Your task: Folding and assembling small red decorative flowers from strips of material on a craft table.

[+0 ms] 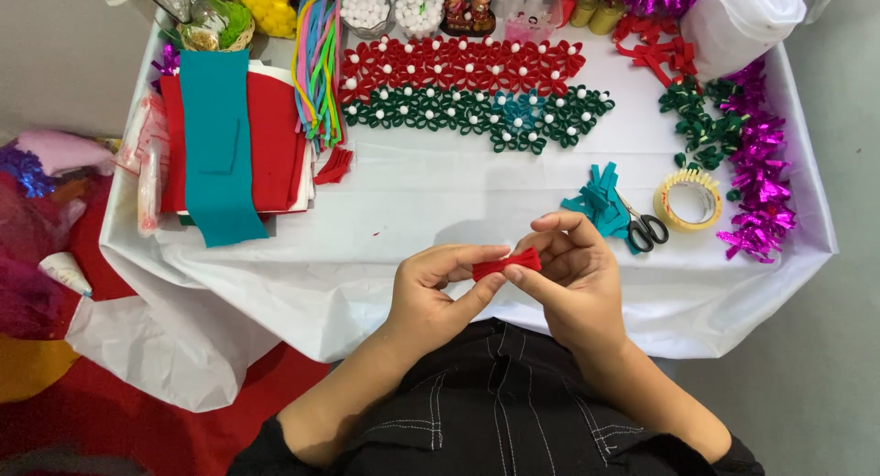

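A small folded piece of red felt [507,262] is pinched between both hands just in front of the white-covered table [431,201]. My left hand [440,288] grips its left end with thumb and fingers. My right hand [573,270] holds its right end, fingers curled over it. Beyond the hands lie rows of finished red felt flowers [463,64] and green felt flowers [477,111], each with a white ball in the middle.
Teal felt pieces [600,201], scissors [644,227] and a tape roll [689,201] lie right of the hands. Stacked red and teal felt sheets [220,142] and coloured strips [316,64] sit left. Purple tinsel [759,174] runs along the right edge. Bowls of white balls [390,4] stand at the back.
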